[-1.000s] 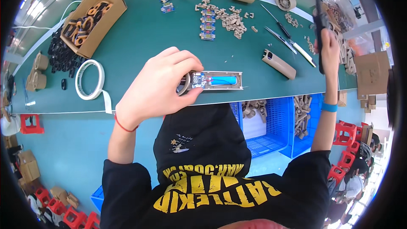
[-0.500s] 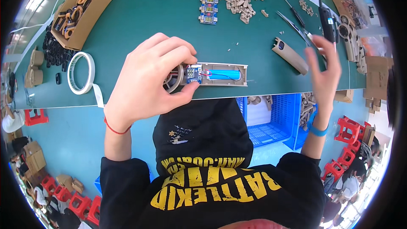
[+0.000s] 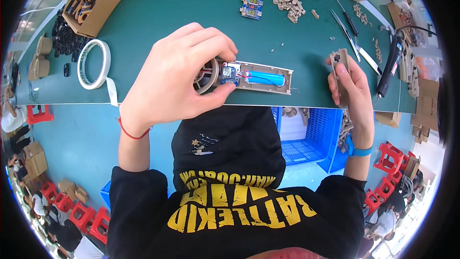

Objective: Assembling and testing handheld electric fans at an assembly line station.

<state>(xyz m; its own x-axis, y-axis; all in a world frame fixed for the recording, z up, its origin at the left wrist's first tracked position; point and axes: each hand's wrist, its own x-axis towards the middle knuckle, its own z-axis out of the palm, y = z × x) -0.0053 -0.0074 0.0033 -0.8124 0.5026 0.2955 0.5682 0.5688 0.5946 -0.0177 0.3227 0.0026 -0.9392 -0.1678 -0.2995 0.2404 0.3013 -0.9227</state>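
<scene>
Your left hand (image 3: 184,76) grasps the beige fan housing (image 3: 206,77) by its round end, thumb on the near side, fingers on the far side; the housing lies mid-scene at the near edge of the bench (image 3: 158,14), its uncovered handle pointing right; whether it rests on the bench or hangs just above, you cannot tell here; your right hand (image 3: 353,84) grips the beige shell (image 3: 339,60) to the right, thumb across it, well apart from the housing.

Both plastic parts look light and stiff, probably a little slippery on their smooth faces; hold them by the outer walls, since thin rims could crack if squeezed; the circuit board (image 3: 230,73) and thin wires (image 3: 247,75) look fragile, so keep fingertips off them; the blue battery (image 3: 265,78) likely adds most of the handle's weight.
</scene>
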